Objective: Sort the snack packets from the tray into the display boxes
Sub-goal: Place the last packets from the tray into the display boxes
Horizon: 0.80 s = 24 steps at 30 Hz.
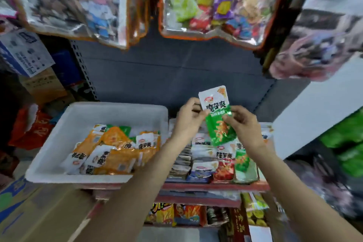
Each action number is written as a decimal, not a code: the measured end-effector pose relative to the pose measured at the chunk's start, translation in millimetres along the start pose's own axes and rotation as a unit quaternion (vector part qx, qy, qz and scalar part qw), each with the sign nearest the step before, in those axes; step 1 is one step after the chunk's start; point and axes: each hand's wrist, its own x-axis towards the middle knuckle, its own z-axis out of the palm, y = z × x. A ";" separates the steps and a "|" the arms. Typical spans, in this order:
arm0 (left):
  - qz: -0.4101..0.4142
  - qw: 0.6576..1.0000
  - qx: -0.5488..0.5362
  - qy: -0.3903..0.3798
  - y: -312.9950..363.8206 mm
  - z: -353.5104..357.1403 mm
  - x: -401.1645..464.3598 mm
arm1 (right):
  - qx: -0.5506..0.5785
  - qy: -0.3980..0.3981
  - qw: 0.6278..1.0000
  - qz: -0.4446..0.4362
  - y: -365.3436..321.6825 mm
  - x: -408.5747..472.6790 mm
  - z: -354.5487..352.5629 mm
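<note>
A white tray [59, 135] stands at the left, holding several orange and white snack packets [117, 151]. Both hands hold one green and white packet [218, 116] upright above the display boxes [214, 163] on the shelf. My left hand [189, 120] pinches the packet's left edge near the white top. My right hand [243, 122] pinches the green part from the right. In the boxes, white, red and green packets stand in rows.
Large clear bags of mixed snacks [212, 4] hang overhead. A cardboard carton [43, 214] sits below the tray. A lower shelf holds more packets [176, 214]. Red bags [31, 127] lie to the left, green packs [345, 143] to the right.
</note>
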 end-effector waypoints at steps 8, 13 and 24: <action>0.017 0.991 0.126 -0.046 14.0 92.3 2.2 | -0.096 0.020 0.994 0.040 41.4 -2.3 -101.2; 0.058 0.961 0.264 -0.064 2.4 123.7 -2.3 | -0.160 0.016 0.984 0.077 74.5 0.7 -123.2; 0.091 0.836 0.532 -0.099 -20.6 149.0 -3.5 | -0.350 -0.090 0.932 0.029 97.2 10.6 -122.4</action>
